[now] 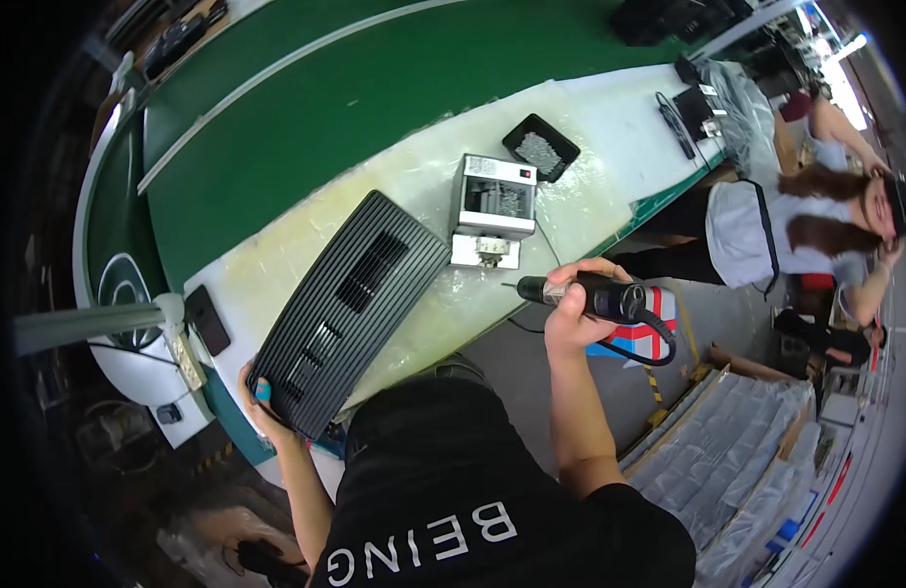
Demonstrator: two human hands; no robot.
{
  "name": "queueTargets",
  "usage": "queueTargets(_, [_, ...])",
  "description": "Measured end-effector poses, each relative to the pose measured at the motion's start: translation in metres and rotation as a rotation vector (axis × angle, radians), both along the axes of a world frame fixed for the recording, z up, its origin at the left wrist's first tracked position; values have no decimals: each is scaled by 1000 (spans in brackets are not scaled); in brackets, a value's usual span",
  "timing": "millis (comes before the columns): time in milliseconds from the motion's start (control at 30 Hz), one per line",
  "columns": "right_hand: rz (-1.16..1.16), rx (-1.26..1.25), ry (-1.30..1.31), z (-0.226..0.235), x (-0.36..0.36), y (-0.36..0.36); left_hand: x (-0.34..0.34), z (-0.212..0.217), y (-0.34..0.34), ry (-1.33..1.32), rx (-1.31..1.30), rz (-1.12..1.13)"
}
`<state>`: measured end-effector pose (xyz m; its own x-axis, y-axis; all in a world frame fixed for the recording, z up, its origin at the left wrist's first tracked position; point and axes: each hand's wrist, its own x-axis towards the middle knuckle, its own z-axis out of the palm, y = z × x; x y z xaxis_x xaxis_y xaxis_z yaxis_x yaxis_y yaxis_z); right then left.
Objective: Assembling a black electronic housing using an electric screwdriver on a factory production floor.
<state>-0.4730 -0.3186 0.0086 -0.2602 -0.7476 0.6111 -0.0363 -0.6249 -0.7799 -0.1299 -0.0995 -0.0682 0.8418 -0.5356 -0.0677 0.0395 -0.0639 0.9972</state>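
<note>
My left hand (262,400) grips the near corner of a black ribbed plastic panel (350,309) with rows of slots, which lies slanted on the white worktop (610,127). My right hand (570,304) is closed around a black electric screwdriver (595,294) held level, with its bit pointing left toward the panel. A black cable loops down from the tool's rear end. A small grey box-shaped screw feeder (494,201) stands on the worktop just beyond the tool's tip. A black tray of small screws (541,147) lies behind the feeder.
A green conveyor belt (355,88) runs behind the worktop. A black phone (207,319) lies at the left end. Another person (815,211) stands at the right. Stacked wrapped packs (737,441) sit on the floor at the lower right. A red and blue box (644,333) sits under my right hand.
</note>
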Motion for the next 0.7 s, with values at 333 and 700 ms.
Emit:
queueTargets(333, [126, -5, 26, -37, 31, -17, 2, 4, 13, 134, -41, 4])
queueTargets(700, [313, 281, 146, -12, 29, 9, 8, -19, 6, -11, -84, -68])
